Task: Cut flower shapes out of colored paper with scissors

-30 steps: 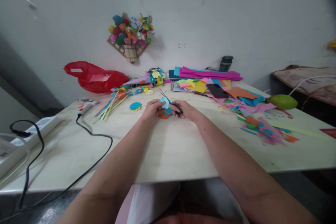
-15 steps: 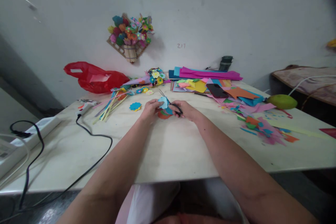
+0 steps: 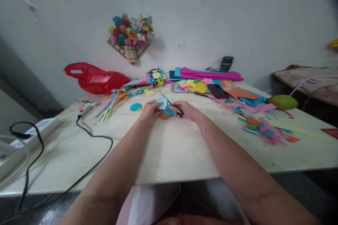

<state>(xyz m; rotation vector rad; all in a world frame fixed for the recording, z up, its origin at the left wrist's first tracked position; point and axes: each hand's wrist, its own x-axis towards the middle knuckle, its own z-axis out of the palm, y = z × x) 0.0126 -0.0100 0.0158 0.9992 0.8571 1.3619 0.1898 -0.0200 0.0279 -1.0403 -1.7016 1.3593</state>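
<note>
Between the fingers of my left hand is a light blue paper flower with a scalloped edge. My right hand is closed round the black handles of a pair of scissors, whose blades point up and left beside the flower. Just under both hands lie round paper pieces in orange, green and blue, partly hidden by the fingers. Left of my left hand, darker blue and yellow scalloped paper flowers lie stacked on the table.
At the back left sit a red plastic bag and paper strips. A glue gun trails its black cord over the left side. On the right are a phone, paper scraps and a green fruit.
The light blue flower has shifted slightly left and turned in my left hand, showing more of its scalloped outline. My right hand stays on the scissors, nearly still.
</note>
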